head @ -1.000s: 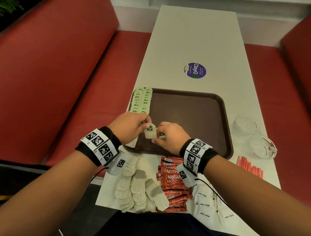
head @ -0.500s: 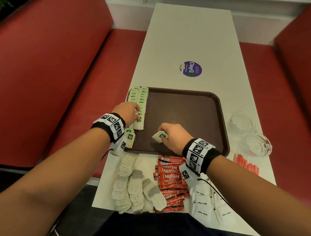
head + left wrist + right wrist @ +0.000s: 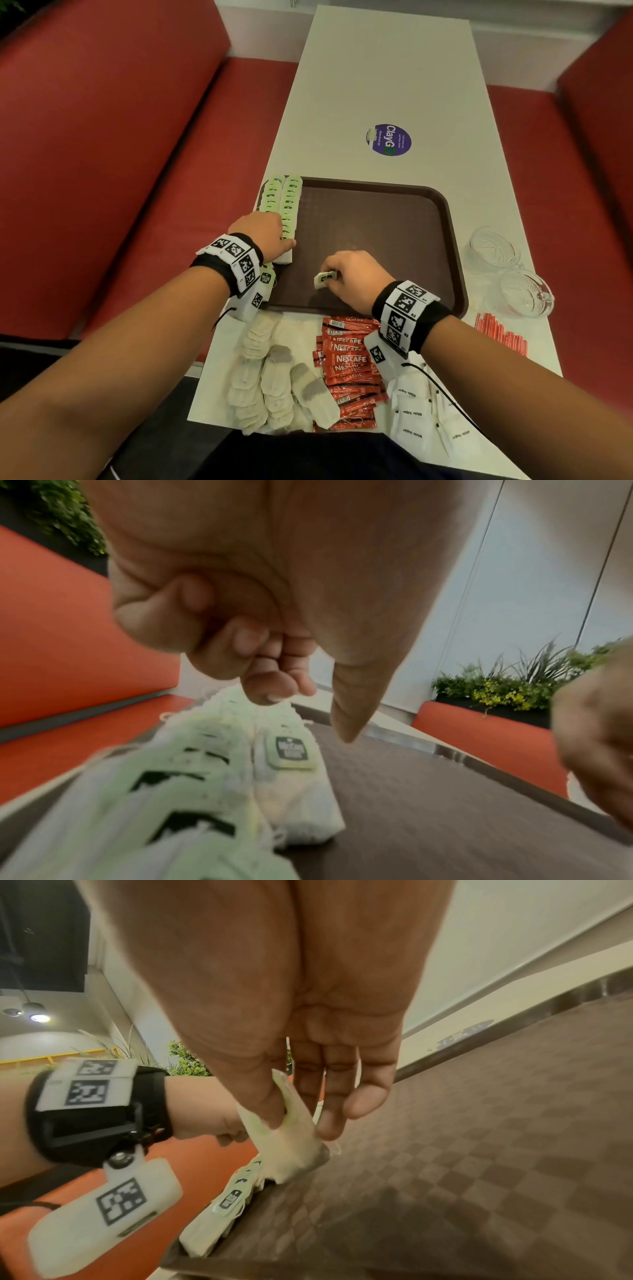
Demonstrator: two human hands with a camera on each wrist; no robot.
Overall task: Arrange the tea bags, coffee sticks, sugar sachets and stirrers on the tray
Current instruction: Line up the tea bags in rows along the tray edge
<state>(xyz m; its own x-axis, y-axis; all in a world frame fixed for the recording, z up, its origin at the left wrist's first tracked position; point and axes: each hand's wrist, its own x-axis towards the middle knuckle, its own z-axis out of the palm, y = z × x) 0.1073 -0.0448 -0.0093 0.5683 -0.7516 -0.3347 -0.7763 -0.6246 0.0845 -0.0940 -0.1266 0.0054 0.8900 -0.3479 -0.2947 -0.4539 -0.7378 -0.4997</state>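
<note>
A brown tray [image 3: 376, 222] lies across the white table [image 3: 387, 68]. Two rows of green-tagged tea bags [image 3: 289, 202] run along its left edge. My left hand [image 3: 284, 236] rests at the near end of these rows. In the left wrist view its fingers [image 3: 270, 688] are curled just above the tea bags [image 3: 287, 750], the thumb points down, and nothing is held. My right hand [image 3: 330, 277] hovers low over the tray's near part and pinches one tea bag [image 3: 324, 278] between thumb and fingers; the right wrist view shows the tea bag [image 3: 291, 1148] hanging above the tray [image 3: 479, 1150].
Near the table's front edge lie loose tea bags [image 3: 270, 377], red coffee sticks [image 3: 349, 370] and white sugar sachets [image 3: 414, 414]. Red stirrers [image 3: 501, 337] and two glass bowls [image 3: 493, 245] sit right of the tray. Red benches flank the table.
My left hand left the right hand, moved left to the tea bag rows and laid a tea bag at their near end. My right hand stayed over the tray, still pinching its tea bag.
</note>
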